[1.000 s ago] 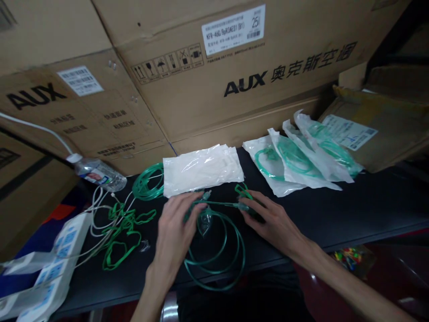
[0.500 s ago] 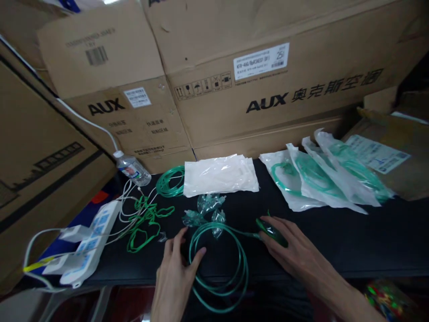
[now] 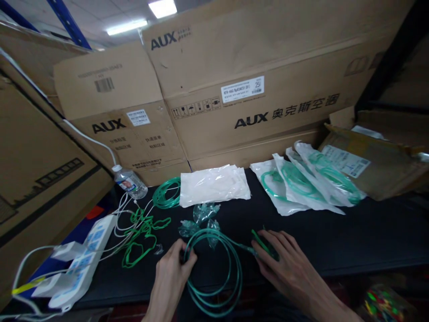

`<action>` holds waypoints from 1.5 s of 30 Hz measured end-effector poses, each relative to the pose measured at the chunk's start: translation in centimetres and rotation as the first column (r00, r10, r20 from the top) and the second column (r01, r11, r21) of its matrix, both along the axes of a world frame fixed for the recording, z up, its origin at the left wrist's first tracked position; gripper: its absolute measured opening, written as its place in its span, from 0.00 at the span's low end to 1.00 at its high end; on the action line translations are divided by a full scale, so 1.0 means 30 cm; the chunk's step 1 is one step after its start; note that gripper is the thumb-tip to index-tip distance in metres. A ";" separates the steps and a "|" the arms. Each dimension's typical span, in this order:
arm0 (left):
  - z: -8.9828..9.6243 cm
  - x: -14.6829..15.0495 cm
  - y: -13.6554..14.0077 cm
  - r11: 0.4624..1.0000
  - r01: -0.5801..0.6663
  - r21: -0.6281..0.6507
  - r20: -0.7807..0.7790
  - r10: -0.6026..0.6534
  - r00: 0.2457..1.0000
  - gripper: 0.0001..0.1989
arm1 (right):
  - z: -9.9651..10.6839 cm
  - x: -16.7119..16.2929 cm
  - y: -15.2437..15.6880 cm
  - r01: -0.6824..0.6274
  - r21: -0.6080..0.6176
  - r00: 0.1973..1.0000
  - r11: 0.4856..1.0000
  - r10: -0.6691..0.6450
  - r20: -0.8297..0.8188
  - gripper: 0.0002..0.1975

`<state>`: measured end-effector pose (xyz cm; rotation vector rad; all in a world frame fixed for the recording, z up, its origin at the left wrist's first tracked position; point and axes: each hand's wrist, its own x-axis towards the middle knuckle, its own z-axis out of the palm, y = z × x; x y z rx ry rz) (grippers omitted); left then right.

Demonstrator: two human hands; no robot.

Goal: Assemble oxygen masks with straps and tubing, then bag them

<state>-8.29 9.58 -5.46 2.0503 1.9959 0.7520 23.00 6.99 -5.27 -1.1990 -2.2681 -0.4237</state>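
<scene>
My left hand pinches the left side of a coil of thin green tubing between thumb and fingers. The coil lies near the front edge of a black tabletop. One end of the tube runs right to a clear green oxygen mask, with a green strap on it. My right hand is closed over that mask and hides part of it. Just behind the coil lie several small clear green plastic pieces, partly covered by the tubing.
Behind are a stack of white plastic bags, another green tubing coil and several bagged tubing sets. On the left sit green straps, a power strip and a water bottle. Large cardboard boxes stand behind.
My left thumb and fingers have come together on the tubing coil. The right hand stays on the mask. The view has tilted upward and turned a little right.
</scene>
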 end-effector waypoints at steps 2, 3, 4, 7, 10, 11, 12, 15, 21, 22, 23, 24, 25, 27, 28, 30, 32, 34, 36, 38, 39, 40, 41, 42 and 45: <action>-0.008 -0.005 -0.002 1.000 -0.016 0.016 0.022 0.015 1.000 0.05 | 0.000 -0.003 -0.004 0.000 0.003 1.000 1.000 0.000 -0.007 0.17; -0.007 -0.006 -0.002 1.000 -0.019 0.024 0.033 0.018 0.999 0.10 | -0.003 -0.005 -0.007 -0.001 -0.002 1.000 1.000 0.001 -0.014 0.16; -0.003 -0.007 -0.003 0.999 -0.014 0.034 0.041 0.013 0.999 0.14 | -0.007 -0.006 -0.011 -0.006 -0.015 1.000 1.000 0.006 -0.027 0.15; 0.028 -0.004 -0.006 0.996 0.035 0.080 0.062 -0.040 0.997 0.16 | -0.021 -0.015 -0.029 -0.036 -0.132 0.988 0.991 0.016 -0.150 0.14; 0.069 0.000 -0.015 0.995 0.055 0.088 0.161 -0.069 0.985 0.13 | -0.021 -0.031 -0.046 -0.085 -0.284 0.946 0.955 -0.012 -0.324 0.13; 0.081 0.003 -0.021 0.997 0.037 0.070 0.215 -0.052 0.975 0.15 | -0.014 -0.038 -0.051 -0.092 -0.319 0.935 0.943 -0.028 -0.353 0.12; 0.092 0.006 -0.027 0.999 0.010 0.049 0.264 -0.023 0.964 0.16 | -0.005 -0.046 -0.056 -0.098 -0.358 0.925 0.929 -0.048 -0.378 0.10; 0.118 0.029 -0.046 0.995 -0.102 -0.009 0.371 0.098 0.923 0.22 | 0.022 -0.073 -0.066 -0.183 -0.557 0.817 0.810 -0.189 -0.544 0.07; 0.144 0.158 -0.065 0.954 -0.231 -0.188 0.729 0.294 0.619 0.34 | 0.029 -0.139 -0.073 -0.522 -0.639 0.227 0.564 -0.631 -0.742 0.20; 0.145 0.181 -0.065 0.953 -0.225 -0.204 0.775 0.297 0.558 0.34 | 0.030 -0.146 -0.073 -0.532 -0.638 0.187 0.557 -0.658 -0.730 0.24; 0.145 0.201 -0.065 0.953 -0.212 -0.218 0.809 0.298 0.506 0.33 | 0.033 -0.152 -0.073 -0.543 -0.643 0.169 0.540 -0.680 -0.714 0.26; 0.143 0.218 -0.065 0.953 -0.194 -0.234 0.833 0.299 0.466 0.32 | 0.036 -0.156 -0.074 -0.559 -0.650 0.164 0.514 -0.701 -0.694 0.27; 0.139 0.231 -0.065 0.953 -0.169 -0.249 0.848 0.300 0.438 0.31 | 0.039 -0.159 -0.075 -0.581 -0.657 0.164 0.480 -0.721 -0.673 0.26; 0.126 0.247 -0.067 0.953 -0.115 -0.281 0.857 0.303 0.415 0.32 | 0.043 -0.158 -0.075 -0.612 -0.661 0.153 0.434 -0.756 -0.637 0.24; 0.116 0.251 -0.069 0.952 -0.087 -0.295 0.857 0.304 0.417 0.33 | 0.043 -0.156 -0.075 -0.614 -0.659 0.139 0.435 -0.762 -0.633 0.23; 0.092 0.255 -0.076 0.948 -0.023 -0.317 0.853 0.296 0.431 0.35 | 0.042 -0.148 -0.071 -0.604 -0.654 0.112 0.456 -0.764 -0.636 0.22; 0.069 0.261 -0.088 0.936 0.046 -0.348 0.848 0.293 0.442 0.33 | 0.045 -0.139 -0.064 -0.611 -0.634 0.078 0.474 -0.761 -0.644 0.23; 0.049 0.274 -0.103 0.923 0.087 -0.375 0.843 0.301 0.445 0.29 | 0.055 -0.135 -0.056 -0.654 -0.573 0.005 0.495 -0.754 -0.657 0.23; 0.035 0.297 -0.118 0.921 0.089 -0.379 0.853 0.310 0.421 0.26 | 0.070 -0.139 -0.049 -0.721 -0.453 -0.120 0.524 -0.739 -0.663 0.20; 0.026 0.331 -0.129 0.922 0.069 -0.381 0.862 0.328 0.386 0.27 | 0.083 -0.150 -0.047 -0.766 -0.341 -0.226 0.545 -0.724 -0.652 0.18; 0.023 0.350 -0.133 0.916 0.062 -0.396 0.861 0.347 0.373 0.28 | 0.087 -0.156 -0.048 -0.777 -0.307 -0.259 0.549 -0.724 -0.640 0.18; 0.021 0.370 -0.136 0.906 0.065 -0.419 0.854 0.369 0.368 0.30 | 0.089 -0.162 -0.050 -0.782 -0.293 -0.277 0.550 -0.728 -0.627 0.19; 0.020 0.389 -0.138 0.893 0.077 -0.443 0.844 0.387 0.371 0.30 | 0.088 -0.167 -0.053 -0.782 -0.297 -0.286 0.548 -0.738 -0.611 0.22; 0.021 0.406 -0.141 0.882 0.093 -0.462 0.835 0.397 0.381 0.30 | 0.085 -0.171 -0.055 -0.777 -0.313 -0.290 0.545 -0.753 -0.591 0.25; 0.025 0.441 -0.146 0.873 0.140 -0.468 0.828 0.377 0.415 0.29 | 0.069 -0.174 -0.058 -0.763 -0.364 -0.302 0.534 -0.793 -0.530 0.29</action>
